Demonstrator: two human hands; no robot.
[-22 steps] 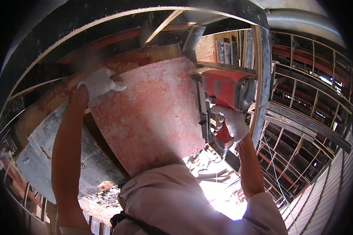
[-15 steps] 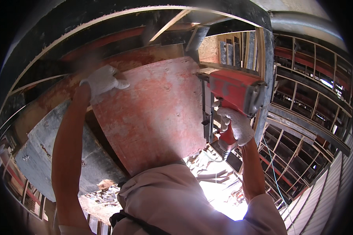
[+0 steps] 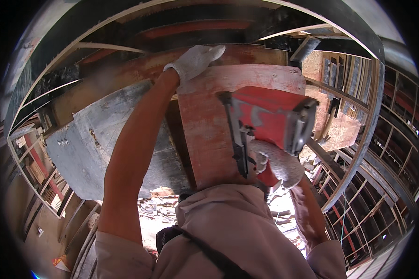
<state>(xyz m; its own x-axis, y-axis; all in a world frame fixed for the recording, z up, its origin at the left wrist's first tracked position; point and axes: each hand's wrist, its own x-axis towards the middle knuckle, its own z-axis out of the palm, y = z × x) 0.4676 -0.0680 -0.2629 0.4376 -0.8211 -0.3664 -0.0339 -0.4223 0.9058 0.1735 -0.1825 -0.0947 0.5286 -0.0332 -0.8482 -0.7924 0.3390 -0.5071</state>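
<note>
My left hand (image 3: 195,60), in a white knit glove, presses flat against the top edge of a worn red plywood panel (image 3: 205,125) held up overhead. A red nail gun (image 3: 270,121) is gripped in my gloved right hand (image 3: 277,162), its dark nose and magazine lying against the panel's face near the middle. Both arms reach upward from the lower edge. My beige shirt (image 3: 228,232) fills the bottom of the view.
A grey weathered board (image 3: 93,149) lies to the left of the red panel. Timber beams (image 3: 125,74) run above. Wooden scaffold framing (image 3: 386,167) fills the right side, and rubble and scrap wood (image 3: 153,209) lie far below.
The nail gun has moved from the panel's right edge inward onto its face. My left hand has shifted from the panel's upper left corner to its top edge. The view has swung.
</note>
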